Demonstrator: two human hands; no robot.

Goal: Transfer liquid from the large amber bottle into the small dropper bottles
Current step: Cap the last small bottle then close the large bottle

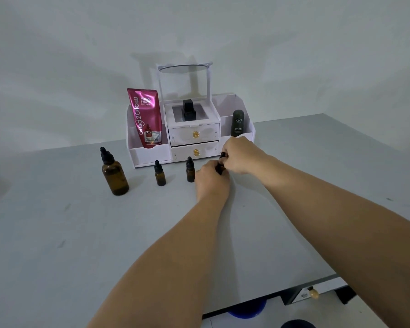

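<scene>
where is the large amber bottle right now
The large amber glass bottle with the black dropper cap stands upright on the grey table, at the left end of the bottle row, in front of the pink tube.

Open table [104, 245] before bottles [160, 174]

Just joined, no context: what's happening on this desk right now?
A person has both hands on a small dropper bottle in front of the white organizer: left hand around the body, right hand at the black cap, probably unscrewing it. The large amber bottle and two other small dropper bottles stand capped and untouched to the left.
</scene>
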